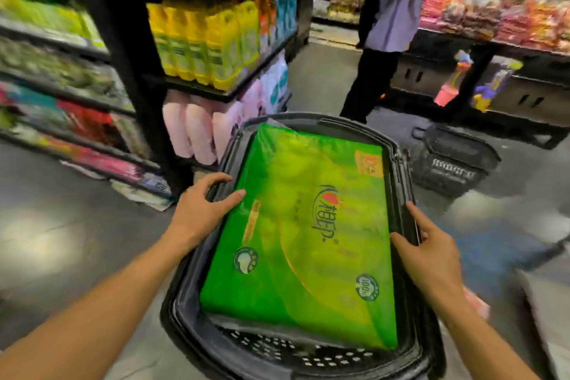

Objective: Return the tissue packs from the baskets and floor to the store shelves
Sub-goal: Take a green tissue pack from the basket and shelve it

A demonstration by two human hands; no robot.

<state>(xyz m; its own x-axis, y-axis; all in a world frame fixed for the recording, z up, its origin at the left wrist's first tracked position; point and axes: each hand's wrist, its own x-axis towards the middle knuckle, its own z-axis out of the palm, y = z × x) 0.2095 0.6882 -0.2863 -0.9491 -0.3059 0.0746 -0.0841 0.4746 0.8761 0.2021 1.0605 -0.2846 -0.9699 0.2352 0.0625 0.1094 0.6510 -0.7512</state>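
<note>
two bare hands reach down to a green tissue pack [305,234] that lies flat in a black basket [185,321] and fills most of it. the left hand [200,207] rests spread at the pack's left edge, thumb on the wrapper and fingertips over the basket's rim, gripping nothing. the right hand [428,250] sits at the pack's right edge, thumb on the wrapper and fingers straight along the rim and the folded handle; it too is loose and wide. a corner of another pack shows under the green one at the far end. just left of the basket stands a dark shelf [135,77] with pink packs [197,133] on its bottom level and yellow bottles [200,43] above. ahead, a person [382,40] in a pale shirt and dark trousers stands in the aisle. a second basket [453,157] sits on the floor to the right, near a display of bright packets [505,12]. all edges are blurred.
</note>
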